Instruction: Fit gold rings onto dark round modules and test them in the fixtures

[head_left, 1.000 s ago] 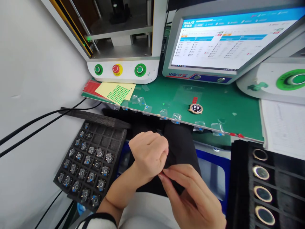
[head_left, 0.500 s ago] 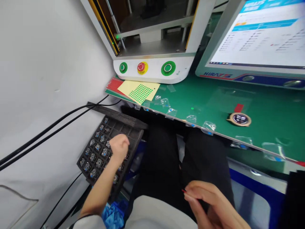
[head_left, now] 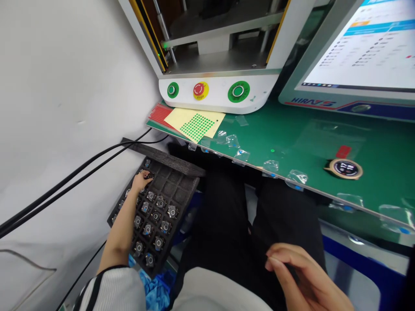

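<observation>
My left hand (head_left: 140,181) reaches into the black foam tray (head_left: 177,179), low at the left of the bench. Its thumb and fingers close round a dark round watch part (head_left: 149,176) near the tray's far left corner. Similar watch parts (head_left: 161,201), with clear film and bits of blue, fill many compartments. My right hand (head_left: 292,268) hangs over my lap, thumb and forefinger pinched together. Whatever may be between those fingertips cannot be made out. A lit gold-rimmed watch (head_left: 345,168) lies face up on the green bench mat (head_left: 311,138), away from both hands.
Clear film pieces with blue tabs (head_left: 296,177) line the bench edge. Behind are a sheet of green dot stickers (head_left: 197,126), red strips (head_left: 159,115), a machine with push buttons (head_left: 238,90) and a monitor (head_left: 359,56). Black cables (head_left: 81,163) cross the left side.
My left hand has moved to the tray's far left and taken hold of a watch part. A red bit seen at my right fingertips no longer shows. The view has shifted slightly.
</observation>
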A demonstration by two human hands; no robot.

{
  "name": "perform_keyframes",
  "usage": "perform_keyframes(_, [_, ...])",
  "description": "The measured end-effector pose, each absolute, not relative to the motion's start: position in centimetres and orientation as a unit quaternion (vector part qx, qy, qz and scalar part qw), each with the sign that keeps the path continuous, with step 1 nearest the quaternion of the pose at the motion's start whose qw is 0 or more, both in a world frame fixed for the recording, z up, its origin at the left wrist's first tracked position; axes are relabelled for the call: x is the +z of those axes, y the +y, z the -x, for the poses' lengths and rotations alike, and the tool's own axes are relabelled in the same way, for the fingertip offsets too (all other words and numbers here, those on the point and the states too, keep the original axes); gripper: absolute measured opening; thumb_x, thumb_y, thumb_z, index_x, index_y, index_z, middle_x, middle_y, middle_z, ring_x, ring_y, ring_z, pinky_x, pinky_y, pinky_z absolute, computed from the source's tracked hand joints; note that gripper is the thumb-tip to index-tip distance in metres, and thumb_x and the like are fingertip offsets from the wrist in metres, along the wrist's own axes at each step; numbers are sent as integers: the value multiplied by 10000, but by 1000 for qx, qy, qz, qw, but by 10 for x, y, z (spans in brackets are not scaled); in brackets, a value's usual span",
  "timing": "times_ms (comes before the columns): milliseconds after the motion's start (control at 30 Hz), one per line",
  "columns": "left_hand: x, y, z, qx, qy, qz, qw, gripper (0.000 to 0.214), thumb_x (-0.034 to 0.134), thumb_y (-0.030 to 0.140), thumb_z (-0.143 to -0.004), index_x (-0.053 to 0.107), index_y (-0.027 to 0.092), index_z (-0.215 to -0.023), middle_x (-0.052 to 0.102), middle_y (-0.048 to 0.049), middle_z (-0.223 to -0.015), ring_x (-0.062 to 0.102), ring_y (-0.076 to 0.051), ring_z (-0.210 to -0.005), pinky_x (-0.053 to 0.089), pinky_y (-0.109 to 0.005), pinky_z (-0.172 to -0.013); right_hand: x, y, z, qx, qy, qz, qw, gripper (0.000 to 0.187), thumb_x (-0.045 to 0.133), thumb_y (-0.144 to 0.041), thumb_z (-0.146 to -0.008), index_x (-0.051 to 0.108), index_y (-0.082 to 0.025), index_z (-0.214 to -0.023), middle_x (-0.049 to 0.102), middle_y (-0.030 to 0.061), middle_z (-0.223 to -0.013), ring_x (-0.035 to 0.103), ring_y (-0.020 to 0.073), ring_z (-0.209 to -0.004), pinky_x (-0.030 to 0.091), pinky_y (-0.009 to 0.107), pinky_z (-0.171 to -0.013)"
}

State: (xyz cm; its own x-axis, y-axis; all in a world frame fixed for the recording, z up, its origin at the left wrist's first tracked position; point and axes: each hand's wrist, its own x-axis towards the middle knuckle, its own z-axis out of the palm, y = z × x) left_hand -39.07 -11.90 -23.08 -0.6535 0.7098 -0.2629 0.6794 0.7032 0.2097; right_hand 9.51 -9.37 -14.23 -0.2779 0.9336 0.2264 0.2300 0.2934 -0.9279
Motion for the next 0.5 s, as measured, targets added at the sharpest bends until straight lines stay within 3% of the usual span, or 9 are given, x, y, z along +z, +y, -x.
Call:
perform_keyframes(167, [-220, -132, 376, 115, 915, -375, 94, 227, 645, 288, -882, 604, 121, -1031, 654, -77, -1049, 639, -214, -978, 523, -437, -895, -131, -91, -91, 422, -702, 395, 416, 88, 585, -138, -880, 606, -212, -837, 659, 23, -740, 671, 131, -636, 545, 173, -584])
perform_keyframes(367, [-193, -147, 297, 285, 873, -393, -35, 279, 639, 229, -801, 407, 187, -950, 652, -145, -1123, 626, -229, -1125, 483, -426, -1004, -133, -97, -85, 449, -683, 390, 423, 119, 581, -96, -870, 603, -211, -851, 656, 21, -748, 674, 130, -665, 556, 187, -590])
perform_keyframes(433, [-182, -147, 252, 329, 838, -433, -41, 364, 699, 282, -751, 385, 211, -920, 672, -115, -1118, 646, -222, -1110, 526, -395, -957, -135, -102, -77, 459, -644, 406, 458, 131, 591, -106, -864, 591, -213, -939, 660, 3, -717, 674, 127, -646, 576, 212, -632])
perform_keyframes(500, [-169, -141, 205, 424, 740, -522, -11, 399, 736, 276, -724, 402, 212, -934, 693, -109, -1077, 710, -218, -955, 598, -363, -799, -135, -106, -68, 461, -610, 428, 482, 257, 628, -133, -845, 543, -213, -1073, 674, -15, -702, 683, 134, -641, 596, 260, -693])
